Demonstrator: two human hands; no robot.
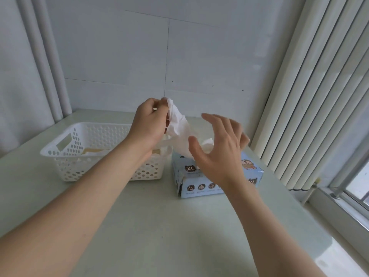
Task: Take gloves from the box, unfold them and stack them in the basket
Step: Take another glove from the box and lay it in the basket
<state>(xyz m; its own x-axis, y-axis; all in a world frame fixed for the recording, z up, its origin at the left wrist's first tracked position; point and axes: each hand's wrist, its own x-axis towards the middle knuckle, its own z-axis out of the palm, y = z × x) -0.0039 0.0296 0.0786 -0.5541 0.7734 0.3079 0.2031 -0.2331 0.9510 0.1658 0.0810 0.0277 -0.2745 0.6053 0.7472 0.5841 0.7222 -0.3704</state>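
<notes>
The left hand point(148, 121) pinches the top of a crumpled white glove point(178, 129) between curled fingers, raised above the basket point(83, 156) and the blue box point(201, 176) on the desk point(159, 226), while the right hand point(217, 148), just beside the hanging glove, is spread wide, holding nothing.
</notes>
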